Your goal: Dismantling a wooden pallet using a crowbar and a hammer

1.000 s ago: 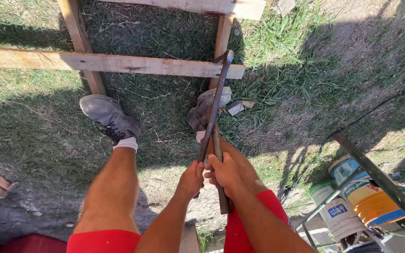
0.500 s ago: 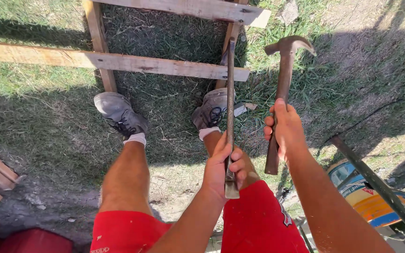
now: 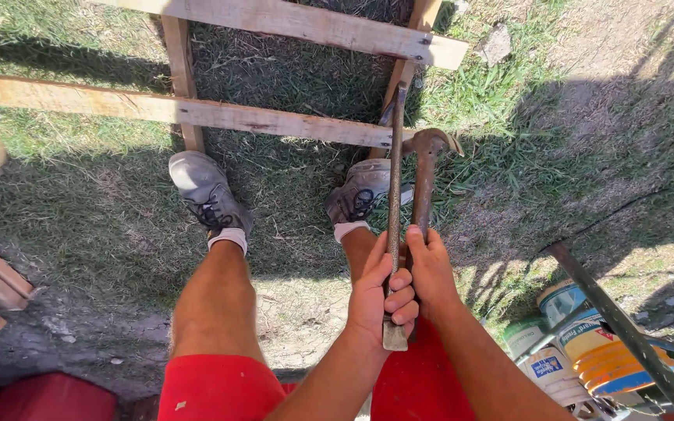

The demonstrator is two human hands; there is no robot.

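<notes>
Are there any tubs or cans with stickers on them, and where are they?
White tub: bottom right on the grass, round, with a blue label.
Yellow bucket: right beside it, round, yellow and orange with a blue band, white label on top.
Pale can: just behind them, round, teal rim.

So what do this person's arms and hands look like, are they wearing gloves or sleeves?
No gloves and no sleeves: the left hand and right hand are bare, and both forearms are bare up to the picture's edge. No watch, ring or bracelet shows. Lower down, red shorts are worn.
</notes>
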